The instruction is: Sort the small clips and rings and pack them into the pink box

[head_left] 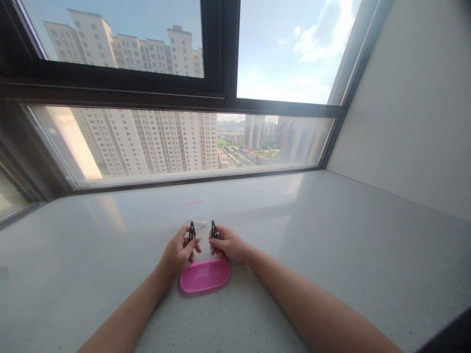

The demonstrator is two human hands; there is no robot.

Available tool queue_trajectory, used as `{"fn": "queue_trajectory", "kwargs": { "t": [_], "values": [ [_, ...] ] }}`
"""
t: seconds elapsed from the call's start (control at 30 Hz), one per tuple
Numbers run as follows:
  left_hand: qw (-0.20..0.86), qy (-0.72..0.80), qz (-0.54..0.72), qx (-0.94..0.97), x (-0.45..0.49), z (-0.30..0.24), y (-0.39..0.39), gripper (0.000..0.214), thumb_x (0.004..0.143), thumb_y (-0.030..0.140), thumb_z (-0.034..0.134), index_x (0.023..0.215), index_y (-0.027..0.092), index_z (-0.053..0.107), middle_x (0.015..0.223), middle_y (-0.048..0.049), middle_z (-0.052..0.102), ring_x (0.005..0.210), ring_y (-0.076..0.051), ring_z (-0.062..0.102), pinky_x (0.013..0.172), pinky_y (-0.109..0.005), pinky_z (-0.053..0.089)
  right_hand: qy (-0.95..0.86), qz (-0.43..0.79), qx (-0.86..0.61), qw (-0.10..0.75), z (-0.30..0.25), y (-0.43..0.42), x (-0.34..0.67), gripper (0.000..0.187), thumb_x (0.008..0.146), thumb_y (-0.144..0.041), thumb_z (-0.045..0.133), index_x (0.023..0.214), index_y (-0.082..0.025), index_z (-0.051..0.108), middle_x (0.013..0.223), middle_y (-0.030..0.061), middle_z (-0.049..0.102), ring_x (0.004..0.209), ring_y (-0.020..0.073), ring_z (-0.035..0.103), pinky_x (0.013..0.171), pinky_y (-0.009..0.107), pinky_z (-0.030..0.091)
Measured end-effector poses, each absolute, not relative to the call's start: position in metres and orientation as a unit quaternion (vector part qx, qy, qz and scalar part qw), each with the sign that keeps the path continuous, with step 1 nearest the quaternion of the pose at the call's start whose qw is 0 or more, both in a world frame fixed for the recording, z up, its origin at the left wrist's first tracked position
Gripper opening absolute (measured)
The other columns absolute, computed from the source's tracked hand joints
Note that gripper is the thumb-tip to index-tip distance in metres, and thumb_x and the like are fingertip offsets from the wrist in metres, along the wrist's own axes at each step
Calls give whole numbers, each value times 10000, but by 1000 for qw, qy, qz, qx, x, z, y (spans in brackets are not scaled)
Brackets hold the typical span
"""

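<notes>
Between the thumb and fingers of my left hand (178, 253) is a black hair clip (192, 229), narrow and pointed, tip up. My right hand (231, 243) pinches a second black hair clip (214, 228) of much the same shape, also upright. The two clips are a short gap apart, side by side. Just below my hands, a shallow pink oval tray (204, 277) lies on the pale speckled surface, its inside bare. Behind the clips lies a clear plastic zip bag (195, 208) with a pink strip along its top; my hands partly cover it, and its contents are hard to make out.
The glossy pale counter (312, 255) spreads out on both sides of my forearms. Beyond it stands a window with a dark frame (221, 98), tall buildings showing outside. A white wall (412, 113) rises on the right.
</notes>
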State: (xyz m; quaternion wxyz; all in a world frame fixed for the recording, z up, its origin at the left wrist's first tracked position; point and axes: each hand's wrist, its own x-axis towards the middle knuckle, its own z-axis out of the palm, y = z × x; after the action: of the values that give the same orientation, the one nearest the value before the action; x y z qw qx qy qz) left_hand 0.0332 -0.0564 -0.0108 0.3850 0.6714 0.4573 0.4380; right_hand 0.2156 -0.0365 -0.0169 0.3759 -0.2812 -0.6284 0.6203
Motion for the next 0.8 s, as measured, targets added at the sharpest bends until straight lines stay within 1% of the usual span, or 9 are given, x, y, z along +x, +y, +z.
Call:
{"fn": "queue_trajectory", "kwargs": {
  "t": [0.8],
  "values": [
    [386, 455, 440, 671, 33, -14, -55, 184, 797, 333, 522, 898, 199, 448, 585, 30, 618, 361, -93, 507, 375, -185, 389, -627, 622, -277, 379, -17, -37, 215, 186, 744, -296, 568, 822, -172, 454, 550, -44, 542, 349, 48, 395, 335, 160, 330]
  ]
}}
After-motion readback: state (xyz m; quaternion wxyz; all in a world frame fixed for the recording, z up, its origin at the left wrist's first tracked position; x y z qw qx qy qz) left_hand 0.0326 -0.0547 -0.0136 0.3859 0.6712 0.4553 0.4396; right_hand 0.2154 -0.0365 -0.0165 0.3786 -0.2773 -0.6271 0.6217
